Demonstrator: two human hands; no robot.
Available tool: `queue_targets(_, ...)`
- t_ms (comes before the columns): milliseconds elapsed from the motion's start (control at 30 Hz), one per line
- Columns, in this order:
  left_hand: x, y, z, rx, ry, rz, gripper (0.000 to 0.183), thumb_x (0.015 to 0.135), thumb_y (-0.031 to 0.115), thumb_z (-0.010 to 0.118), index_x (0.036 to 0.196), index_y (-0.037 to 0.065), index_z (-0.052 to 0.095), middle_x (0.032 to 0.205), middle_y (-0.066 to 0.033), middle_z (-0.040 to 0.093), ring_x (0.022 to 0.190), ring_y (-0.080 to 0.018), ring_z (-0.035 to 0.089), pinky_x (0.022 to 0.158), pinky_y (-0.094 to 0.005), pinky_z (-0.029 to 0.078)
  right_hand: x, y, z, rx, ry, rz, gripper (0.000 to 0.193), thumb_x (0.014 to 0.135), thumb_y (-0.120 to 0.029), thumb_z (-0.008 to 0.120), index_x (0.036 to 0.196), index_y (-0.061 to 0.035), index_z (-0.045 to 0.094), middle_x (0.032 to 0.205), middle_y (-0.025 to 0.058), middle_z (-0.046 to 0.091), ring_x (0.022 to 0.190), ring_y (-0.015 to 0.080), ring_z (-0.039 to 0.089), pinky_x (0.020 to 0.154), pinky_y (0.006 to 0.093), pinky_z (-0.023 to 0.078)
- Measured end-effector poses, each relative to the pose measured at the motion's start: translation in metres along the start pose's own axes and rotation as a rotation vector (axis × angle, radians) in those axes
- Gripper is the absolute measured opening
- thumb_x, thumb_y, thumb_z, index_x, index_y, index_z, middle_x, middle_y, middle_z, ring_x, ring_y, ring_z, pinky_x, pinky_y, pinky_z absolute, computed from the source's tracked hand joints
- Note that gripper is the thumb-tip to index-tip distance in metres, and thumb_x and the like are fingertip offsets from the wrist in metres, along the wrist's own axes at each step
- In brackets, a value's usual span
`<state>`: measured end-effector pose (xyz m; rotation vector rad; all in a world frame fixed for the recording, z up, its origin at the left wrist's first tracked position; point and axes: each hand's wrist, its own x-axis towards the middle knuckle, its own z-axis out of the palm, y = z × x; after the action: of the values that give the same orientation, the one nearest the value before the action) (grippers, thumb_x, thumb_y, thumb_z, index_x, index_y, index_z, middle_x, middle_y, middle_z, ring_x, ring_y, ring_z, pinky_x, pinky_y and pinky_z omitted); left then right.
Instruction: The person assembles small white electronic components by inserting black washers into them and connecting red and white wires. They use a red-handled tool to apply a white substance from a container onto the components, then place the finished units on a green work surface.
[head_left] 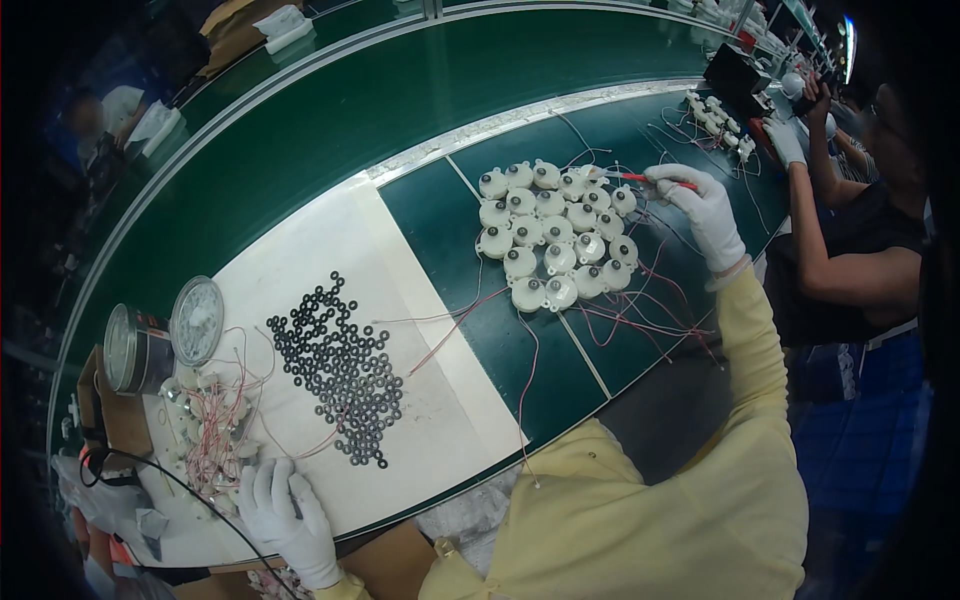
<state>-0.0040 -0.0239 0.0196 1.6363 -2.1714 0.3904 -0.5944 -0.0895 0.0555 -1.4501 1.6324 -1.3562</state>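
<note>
Right hand [700, 205], white-gloved, clamped on a slim red tool [668, 181], part of its shaft hidden by the fingers; tool's far end over the upper right of a cluster of round white parts [559, 262] with dark centres, contact with any one impossible to tell. Left hand [285, 515], also gloved, well apart from the right, loosely spread with thumb away from fingers, underside hidden, beside a tangle of red wires [212, 440] and small pale pieces too jumbled to separate. Between the hands, on a white sheet [440, 410] over the green bench [450, 350], many small dark rings [382, 464], partly merged in a dense patch. Beyond the tangle, a clear round lid [197, 320] leaning near a tub [145, 355]. At far right, another person's gloved hand [785, 142] near a second white group [722, 125], blurred; outer rim lost in darkness.
</note>
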Motion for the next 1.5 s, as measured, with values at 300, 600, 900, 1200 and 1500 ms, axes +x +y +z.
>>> queue_targets(300, -0.001, -0.001, 0.0, -0.012, -0.001, -0.008, 0.017, 0.092, 0.005, 0.063, 0.107, 0.002, 0.071, 0.11, -0.0157, 0.069, 0.113, -0.0432, 0.059, 0.098, -0.054, 0.045, -0.001, 0.007, 0.002, 0.071, 0.033, 0.064, 0.025, 0.1, -0.006, 0.06, 0.119, 0.0039, 0.072, 0.106, 0.0102, 0.075, 0.095, 0.0151, 0.072, 0.089, 0.0278, 0.057)
queue_targets(600, -0.001, 0.0, 0.0, 0.003, -0.008, -0.008, 0.016, 0.094, 0.007, 0.063, 0.107, 0.002, 0.071, 0.111, -0.015, 0.07, 0.115, -0.0432, 0.059, 0.098, -0.0536, 0.045, -0.001, 0.014, -0.001, 0.259, 0.04, 0.122, 0.026, 0.1, -0.003, 0.058, 0.123, 0.009, 0.066, 0.107, 0.0139, 0.072, 0.092, 0.0173, 0.07, 0.09, 0.0311, 0.056)
queue_targets(900, 0.001, 0.0, -0.002, 0.004, -0.011, 0.001, 0.016, 0.094, 0.007, 0.062, 0.106, 0.002, 0.07, 0.11, -0.0151, 0.069, 0.113, -0.0427, 0.06, 0.098, -0.0536, 0.045, -0.002, 0.017, -0.012, 0.152, 0.06, 0.07, 0.026, 0.101, -0.005, 0.054, 0.12, 0.0075, 0.068, 0.106, 0.0137, 0.074, 0.092, 0.0158, 0.071, 0.088, 0.0296, 0.056)
queue_targets(1200, 0.0, 0.0, -0.001, 0.009, 0.0, -0.001, 0.016, 0.093, 0.007, 0.062, 0.106, 0.002, 0.07, 0.11, -0.0154, 0.069, 0.113, -0.0426, 0.06, 0.098, -0.0535, 0.045, -0.001, 0.001, 0.002, 0.017, 0.022, -0.06, 0.028, 0.095, -0.001, 0.053, 0.117, 0.0059, 0.07, 0.11, 0.0128, 0.074, 0.099, 0.0181, 0.071, 0.091, 0.0298, 0.055)
queue_targets(1500, -0.001, 0.0, 0.0, 0.009, -0.002, -0.005, 0.018, 0.093, 0.007, 0.062, 0.107, 0.001, 0.071, 0.11, -0.0157, 0.069, 0.114, -0.0429, 0.059, 0.099, -0.0538, 0.045, 0.001, -0.006, 0.005, 0.027, -0.013, -0.032, 0.028, 0.094, 0.0, 0.053, 0.114, 0.0056, 0.071, 0.109, 0.0117, 0.074, 0.099, 0.0171, 0.072, 0.09, 0.0286, 0.055)
